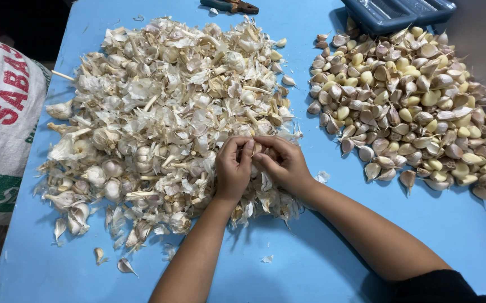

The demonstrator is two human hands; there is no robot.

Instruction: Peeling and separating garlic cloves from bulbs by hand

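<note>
**Garlic pulled apart over a heap of skins**

Garlic fills most of the blue table (310, 264). The left hand (233, 168) and the right hand (285, 165) meet fingertip to fingertip, both curled tight round a small garlic piece (258, 148) pinched between them. Little of it shows past the fingers, so whether it is a whole bulb or a few cloves I cannot tell. Both hands are closed on it, thumbs pressing in from the near side, wrists resting low over the table.

Under the hands and spreading away to their left and beyond them lies a big heap of papery skins (170, 112), pale and loose, with stalk bits sticking out. Whole garlic bulbs (111, 168) sit among the skins well to the left of the left hand. Scattered flakes lie on the bare table nearer the person than the heap.

To the right of the right hand, apart from it across a strip of table, is a pile of separated cloves (411, 106), some yellowish and bare, others in brownish skin. Beyond that pile, at the far edge, stands a dark blue tray (400, 11). Far beyond the hands lies a small tool with dark handles (230, 6). A printed white sack (1, 123) stands off the table's left side.
</note>
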